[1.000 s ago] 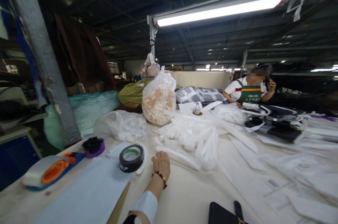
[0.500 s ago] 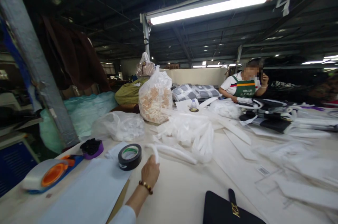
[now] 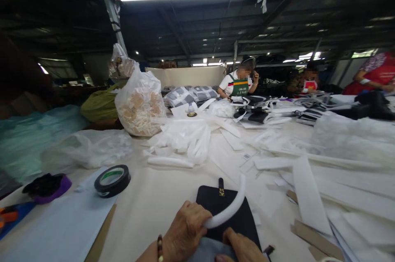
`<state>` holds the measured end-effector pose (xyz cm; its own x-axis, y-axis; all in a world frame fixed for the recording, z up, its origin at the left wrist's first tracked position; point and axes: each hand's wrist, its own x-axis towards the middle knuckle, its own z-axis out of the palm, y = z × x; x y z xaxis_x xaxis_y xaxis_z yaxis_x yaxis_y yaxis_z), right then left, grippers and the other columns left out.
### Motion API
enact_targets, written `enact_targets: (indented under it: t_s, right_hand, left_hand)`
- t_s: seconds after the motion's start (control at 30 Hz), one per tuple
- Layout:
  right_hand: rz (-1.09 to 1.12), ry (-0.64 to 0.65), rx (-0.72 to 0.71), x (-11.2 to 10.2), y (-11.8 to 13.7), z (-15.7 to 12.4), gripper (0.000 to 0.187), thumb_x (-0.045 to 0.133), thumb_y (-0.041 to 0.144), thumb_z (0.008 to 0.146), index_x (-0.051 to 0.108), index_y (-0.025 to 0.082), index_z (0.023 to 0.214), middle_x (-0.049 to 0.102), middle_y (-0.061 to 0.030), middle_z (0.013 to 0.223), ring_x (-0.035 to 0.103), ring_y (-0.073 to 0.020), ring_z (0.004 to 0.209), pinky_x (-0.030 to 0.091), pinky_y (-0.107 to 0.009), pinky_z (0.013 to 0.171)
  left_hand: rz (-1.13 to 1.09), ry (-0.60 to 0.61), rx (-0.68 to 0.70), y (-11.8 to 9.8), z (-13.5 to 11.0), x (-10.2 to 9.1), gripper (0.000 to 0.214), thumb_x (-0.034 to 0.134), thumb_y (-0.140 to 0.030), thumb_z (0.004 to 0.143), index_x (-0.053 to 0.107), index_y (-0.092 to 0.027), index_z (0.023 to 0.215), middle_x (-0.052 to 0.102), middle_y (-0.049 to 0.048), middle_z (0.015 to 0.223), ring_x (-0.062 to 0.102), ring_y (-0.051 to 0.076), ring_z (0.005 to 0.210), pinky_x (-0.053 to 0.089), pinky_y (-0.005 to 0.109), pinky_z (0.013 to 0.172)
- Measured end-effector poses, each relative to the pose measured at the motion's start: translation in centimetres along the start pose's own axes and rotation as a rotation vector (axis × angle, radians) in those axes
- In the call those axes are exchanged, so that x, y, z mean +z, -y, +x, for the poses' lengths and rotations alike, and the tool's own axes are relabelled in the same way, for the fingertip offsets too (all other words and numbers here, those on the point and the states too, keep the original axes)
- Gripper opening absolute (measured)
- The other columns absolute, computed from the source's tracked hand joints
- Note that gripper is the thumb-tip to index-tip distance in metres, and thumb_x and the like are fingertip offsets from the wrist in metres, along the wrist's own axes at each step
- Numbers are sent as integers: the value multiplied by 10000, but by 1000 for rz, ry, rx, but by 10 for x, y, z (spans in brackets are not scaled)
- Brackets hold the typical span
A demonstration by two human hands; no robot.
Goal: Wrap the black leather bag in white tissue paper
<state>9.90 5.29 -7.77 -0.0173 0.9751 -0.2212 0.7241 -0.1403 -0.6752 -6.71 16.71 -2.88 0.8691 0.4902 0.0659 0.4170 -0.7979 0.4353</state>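
My left hand [image 3: 188, 227], with a beaded bracelet at the wrist, is closed around one end of a white foam tube [image 3: 231, 210]. The tube curves up to the right over a black bag-like piece [image 3: 212, 196] with a short strap and gold clasp. My right hand [image 3: 243, 247] is at the lower edge of the view, fingers bent against a grey cloth [image 3: 211, 249] between the two hands. How that cloth joins the black piece is hidden.
A roll of black tape [image 3: 112, 180] sits on pale blue sheets [image 3: 58, 216] at left. Another white foam tube [image 3: 170, 162] lies ahead, before crumpled white plastic [image 3: 182, 136]. White strips and cardboard [image 3: 317, 237] cover the right side. A person in a green apron [image 3: 240, 86] is across the table.
My left hand has picked up a foam tube from beside the tape and brought it over the black piece. My right hand has come into view. The camera has turned right.
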Motion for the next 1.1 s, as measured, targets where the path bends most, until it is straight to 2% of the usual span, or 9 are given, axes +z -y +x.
enact_targets:
  t_s: [0.1, 0.23, 0.37, 0.57, 0.67, 0.77, 0.93, 1.03, 1.1]
  right_hand:
    - [132, -10, 28, -11, 11, -4, 481, 371, 586, 795, 507, 146, 931, 623, -141, 887, 577, -274, 818, 415, -367, 735]
    - [508, -122, 5, -14, 10, 2, 474, 397, 611, 802, 526, 175, 934, 611, -71, 887, 553, -241, 863, 396, -325, 746]
    - [842, -150, 178, -16, 14, 5, 506, 472, 676, 735, 539, 175, 741, 558, -5, 639, 521, -174, 642, 365, -282, 610]
    - [1059, -216, 329, -22, 21, -3, 419, 519, 576, 772, 572, 160, 785, 604, -14, 681, 554, -158, 661, 382, -275, 641]
    - [1195, -279, 429, -25, 16, -1, 367, 496, 515, 811, 547, 153, 833, 623, -32, 713, 592, -169, 684, 421, -290, 657]
    - [1296, -367, 412, -40, 11, -1, 246, 533, 403, 808, 516, 159, 833, 636, -42, 742, 609, -168, 676, 459, -300, 660]
    - [974, -384, 219, -77, 4, -7, 298, 549, 466, 800, 548, 168, 792, 566, 21, 616, 514, -105, 543, 378, -226, 523]
    - [671, -265, 95, -81, -2, -7, 318, 492, 482, 830, 540, 184, 730, 461, 52, 547, 430, -101, 521, 308, -230, 496]
    - [507, -194, 15, -75, -7, -5, 306, 475, 472, 837, 567, 190, 760, 469, 35, 624, 453, -125, 602, 332, -249, 556]
  left_hand:
    - [2, 41, 9, -3, 2, 5, 318, 518, -35, 699, 593, -205, 958, 644, 14, 936, 555, 194, 902, 383, 334, 813]
    - [31, 93, 31, -8, 3, 5, 291, 504, -35, 705, 584, -190, 939, 635, 22, 926, 550, 194, 888, 403, 318, 786]
    - [138, 214, 59, -12, 0, 7, 280, 475, -47, 712, 564, -180, 942, 621, 44, 923, 545, 224, 879, 407, 357, 775]
    - [-16, 303, -257, -13, -11, 7, 620, 542, -113, 695, 320, -170, 1272, 473, 84, 1279, 439, 207, 1142, 313, 305, 977]
    - [-134, 375, -302, -16, -12, -3, 456, 550, -154, 695, 447, -219, 1134, 575, 12, 1084, 512, 175, 1005, 364, 271, 890]
    - [-125, 425, -212, -20, -11, -12, 306, 516, -143, 712, 546, -251, 997, 567, -12, 1037, 505, 165, 981, 354, 283, 881]
    - [-41, 523, -122, -26, -7, -18, 315, 467, -187, 780, 555, -259, 1073, 523, 37, 1090, 481, 203, 1016, 334, 376, 913]
    - [-13, 543, -110, -27, -1, -18, 282, 487, -237, 781, 553, -240, 1056, 525, 50, 1076, 491, 223, 993, 348, 404, 891]
    - [-15, 537, -134, -26, 3, -16, 268, 524, -284, 769, 551, -242, 1032, 532, 47, 1059, 498, 232, 982, 352, 421, 883]
